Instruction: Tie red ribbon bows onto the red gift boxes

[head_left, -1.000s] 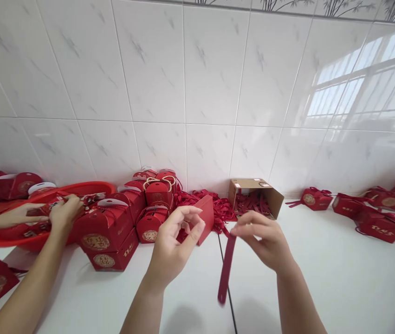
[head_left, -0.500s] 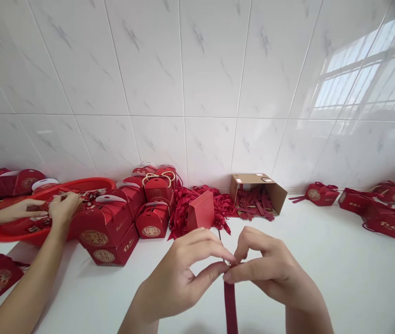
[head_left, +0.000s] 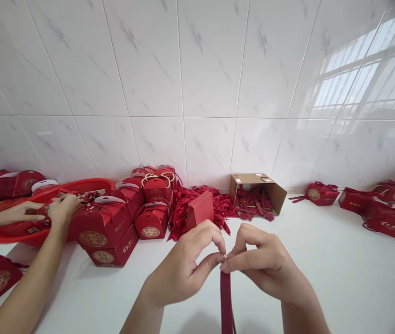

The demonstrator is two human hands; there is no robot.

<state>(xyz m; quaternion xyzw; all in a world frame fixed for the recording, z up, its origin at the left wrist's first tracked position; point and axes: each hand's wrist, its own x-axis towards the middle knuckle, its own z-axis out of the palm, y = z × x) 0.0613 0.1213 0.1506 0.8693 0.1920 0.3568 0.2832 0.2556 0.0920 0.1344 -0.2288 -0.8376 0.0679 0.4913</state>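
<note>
A dark red strip, like a flat strap [head_left: 225, 304], hangs down from between my fingertips over the white table. My right hand [head_left: 262, 257] pinches its upper end between thumb and index finger. My left hand [head_left: 190, 264] is closed in a pinch right beside it, its fingertips touching those of the right. Whatever the left fingertips hold is too small to make out. Behind my hands stands a plain red card piece [head_left: 200, 208] against a heap of red ribbons [head_left: 179, 211]. Similar dark red strips [head_left: 255, 202] lie in an opened cardboard box [head_left: 279, 200].
To the left are stacked red gift boxes [head_left: 108, 222] and a red basin [head_left: 105, 182] of small packets, where another person's hands [head_left: 63, 208] are busy. Ribbon-tied red boxes [head_left: 390, 220] sit at the right. A tiled wall [head_left: 207, 69] closes off the back.
Both hands have shifted slightly left and up with the strip. A thin dark line that stood above my fingertips no longer shows there; one now shows beside the strip's lower end.
</note>
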